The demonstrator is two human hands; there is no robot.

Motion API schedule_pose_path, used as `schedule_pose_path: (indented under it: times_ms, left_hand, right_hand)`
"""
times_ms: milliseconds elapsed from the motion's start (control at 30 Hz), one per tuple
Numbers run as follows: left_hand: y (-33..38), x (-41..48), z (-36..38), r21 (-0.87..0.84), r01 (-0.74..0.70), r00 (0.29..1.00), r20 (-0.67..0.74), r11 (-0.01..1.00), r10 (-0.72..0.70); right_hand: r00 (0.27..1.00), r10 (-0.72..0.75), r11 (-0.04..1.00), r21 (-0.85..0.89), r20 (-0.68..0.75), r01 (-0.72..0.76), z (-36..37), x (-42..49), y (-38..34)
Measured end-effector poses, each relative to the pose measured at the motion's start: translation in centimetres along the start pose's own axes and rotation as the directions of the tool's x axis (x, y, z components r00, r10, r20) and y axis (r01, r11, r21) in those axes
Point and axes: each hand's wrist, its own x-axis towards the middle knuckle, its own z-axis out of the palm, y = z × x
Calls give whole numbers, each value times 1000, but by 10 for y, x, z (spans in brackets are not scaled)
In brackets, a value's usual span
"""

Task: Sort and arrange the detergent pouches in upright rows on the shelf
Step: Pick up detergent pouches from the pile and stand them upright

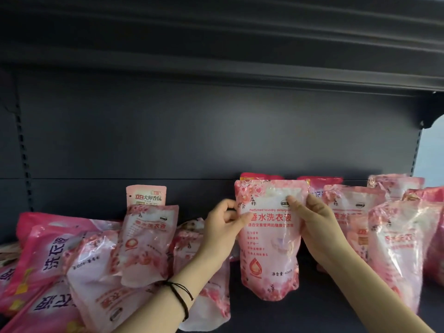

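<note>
pink detergent pouch (269, 239) stands upright mid-shelf (264, 316), left hand (222, 228) pinching its left edge, right hand (317, 219) pinching its right edge.

We log dark grey back panel (216, 131), matte, faint sheen mid-panel, horizontal seam low down. Upper shelf (240, 56) overhangs top, underside ribbed. Slotted left upright (24, 159) and right upright (416, 150). Shelf (264, 316) same dark tone. Pale bright area (432, 152) past right upright.
</note>
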Motion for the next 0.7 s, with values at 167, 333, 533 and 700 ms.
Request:
schedule_pose_path:
  times_ms: [167,333,533,700]
  left_hand:
    - [-14,-3,21,35,30,999,-38,999,-29]
    - [-15,-1,33,83,42,999,-32,996,-40]
    - [-1,3,18,217,82,988,108,973,-107]
    - [24,-4,-39,713,-162,979,201,682,23]
  right_hand:
    - [999,39,999,-26,-4,-39,-24,7,10]
    - [997,-25,978,-211,-70,9,-33,15,4]
    - [888,-440,578,-715,132,393,-14,29,-28]
    - [736,-401,74,-782,545,619,8,26,-45]
